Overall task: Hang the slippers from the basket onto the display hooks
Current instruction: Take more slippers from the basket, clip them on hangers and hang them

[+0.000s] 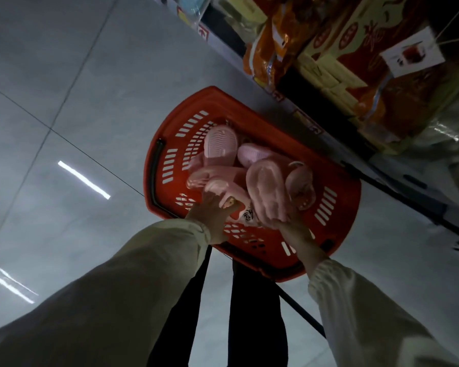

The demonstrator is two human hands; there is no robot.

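Observation:
A red plastic basket (167,165) stands on the grey floor and holds several pink slippers. My left hand (215,215) reaches into its near side and grips a pink slipper (224,188) with a small charm on it. My right hand (289,225) holds the heel end of another pink slipper (266,185), which lies sole up. A further slipper (220,144) lies sole up at the basket's far end. No display hooks are in view.
A store shelf (376,165) runs along the right, stacked with orange bags (273,41) and red-and-cream boxes (355,33). A white tag (412,53) hangs from cords. Grey tiled floor (64,102) spreads to the left. My dark-trousered legs (255,313) stand below the basket.

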